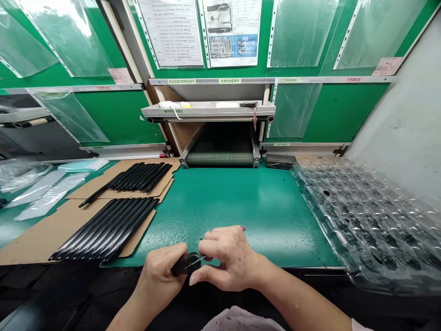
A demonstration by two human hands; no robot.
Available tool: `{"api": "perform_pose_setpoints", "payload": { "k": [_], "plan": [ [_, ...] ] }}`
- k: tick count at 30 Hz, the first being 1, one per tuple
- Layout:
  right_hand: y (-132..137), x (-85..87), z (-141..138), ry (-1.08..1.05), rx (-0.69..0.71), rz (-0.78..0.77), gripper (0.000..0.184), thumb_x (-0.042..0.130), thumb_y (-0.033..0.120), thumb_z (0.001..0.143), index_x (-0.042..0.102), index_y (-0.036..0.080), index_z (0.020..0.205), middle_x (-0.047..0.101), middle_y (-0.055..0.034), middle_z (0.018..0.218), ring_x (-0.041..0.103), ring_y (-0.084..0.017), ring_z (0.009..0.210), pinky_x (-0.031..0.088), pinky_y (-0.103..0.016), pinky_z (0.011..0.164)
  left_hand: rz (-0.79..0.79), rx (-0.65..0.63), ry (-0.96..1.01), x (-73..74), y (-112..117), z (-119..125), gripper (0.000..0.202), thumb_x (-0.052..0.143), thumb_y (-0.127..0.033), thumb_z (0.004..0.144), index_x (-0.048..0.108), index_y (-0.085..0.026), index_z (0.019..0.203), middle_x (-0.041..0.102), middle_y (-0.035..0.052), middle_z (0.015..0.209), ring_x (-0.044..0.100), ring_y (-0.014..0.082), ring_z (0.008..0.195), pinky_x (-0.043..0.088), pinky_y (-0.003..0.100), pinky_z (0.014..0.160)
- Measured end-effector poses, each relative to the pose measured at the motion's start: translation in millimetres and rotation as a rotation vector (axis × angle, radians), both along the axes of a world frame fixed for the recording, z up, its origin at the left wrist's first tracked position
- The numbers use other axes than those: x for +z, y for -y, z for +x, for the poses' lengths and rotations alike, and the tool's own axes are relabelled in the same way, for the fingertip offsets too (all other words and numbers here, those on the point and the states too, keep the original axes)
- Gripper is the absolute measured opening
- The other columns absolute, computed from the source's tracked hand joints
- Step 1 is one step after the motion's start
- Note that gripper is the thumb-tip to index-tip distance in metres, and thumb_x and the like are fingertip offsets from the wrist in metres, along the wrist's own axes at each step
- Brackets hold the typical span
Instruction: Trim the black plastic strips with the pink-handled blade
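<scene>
We have a black plastic piece [184, 265] clenched in our left hand [160, 277], just above the front edge of the green worktop [251, 216], with a thin shiny strip [195, 262] showing at its tip. Our right hand [229, 259] curls over the piece beside that strip, and a small pink end [244, 228] pokes past its fingers, though we cannot tell whether this hand grips anything. To our left, rows of black rods [138, 177] lie on cardboard sheets [34, 243]; to our right sits a stack of clear blister trays [365, 216]; ahead runs a conveyor belt [220, 159].
</scene>
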State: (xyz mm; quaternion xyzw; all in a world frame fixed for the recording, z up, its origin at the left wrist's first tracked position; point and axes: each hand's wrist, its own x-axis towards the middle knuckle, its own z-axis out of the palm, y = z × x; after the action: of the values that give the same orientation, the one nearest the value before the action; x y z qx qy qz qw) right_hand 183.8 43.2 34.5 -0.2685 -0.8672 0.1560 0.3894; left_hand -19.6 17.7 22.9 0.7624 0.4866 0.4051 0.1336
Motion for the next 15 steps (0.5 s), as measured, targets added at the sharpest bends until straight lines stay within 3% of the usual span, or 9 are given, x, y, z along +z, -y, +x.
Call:
{"api": "perform_pose_setpoints", "payload": {
  "k": [4, 10, 13, 15],
  "plan": [
    [6, -7.4, -13, -0.079, -0.215, 0.116, 0.063, 0.017, 0.07, 0.098, 0.037, 0.021, 0.062, 0.044, 0.0016, 0.06, 0.038, -0.013, 0.054, 0.021, -0.03, 0.055, -0.137, 0.207, 0.244, -5.1, 13, 13, 0.022, 0.077, -0.017, 0.057, 0.056, -0.022, 0.052, 0.047, -0.0021, 0.047, 0.037, 0.0133, 0.046, 0.029, 0.025, 0.048],
    [7, -20.6, -30, -0.116, -0.454, 0.186, 0.061, 0.023, 0.066, 0.1, 0.04, 0.021, 0.061, 0.048, -0.0007, 0.061, 0.04, -0.015, 0.057, 0.021, -0.033, 0.055, -0.23, 0.376, 0.265, -3.7, 29, 41, 0.006, 0.072, -0.024, 0.068, 0.066, -0.023, 0.067, 0.057, -0.0023, 0.051, 0.049, 0.0163, 0.048, 0.036, 0.025, 0.051],
    [6, -21.6, -34, -0.17, -0.515, 0.164, 0.06, 0.028, 0.069, 0.097, 0.042, 0.022, 0.063, 0.049, -0.0009, 0.061, 0.041, -0.016, 0.059, 0.023, -0.033, 0.056, -0.238, 0.392, 0.253, -1.3, 28, 42, 0.013, 0.073, -0.022, 0.066, 0.068, -0.025, 0.078, 0.056, -0.0044, 0.051, 0.047, 0.0161, 0.045, 0.036, 0.025, 0.05],
    [4, -17.4, -31, -0.234, -0.513, 0.107, 0.061, 0.031, 0.075, 0.093, 0.046, 0.022, 0.067, 0.05, -0.0008, 0.064, 0.043, -0.016, 0.061, 0.025, -0.032, 0.057, -0.194, 0.359, 0.19, -1.7, 25, 35, 0.012, 0.072, -0.02, 0.065, 0.065, -0.025, 0.073, 0.051, -0.0057, 0.048, 0.04, 0.0142, 0.042, 0.032, 0.025, 0.048]
  ]
}}
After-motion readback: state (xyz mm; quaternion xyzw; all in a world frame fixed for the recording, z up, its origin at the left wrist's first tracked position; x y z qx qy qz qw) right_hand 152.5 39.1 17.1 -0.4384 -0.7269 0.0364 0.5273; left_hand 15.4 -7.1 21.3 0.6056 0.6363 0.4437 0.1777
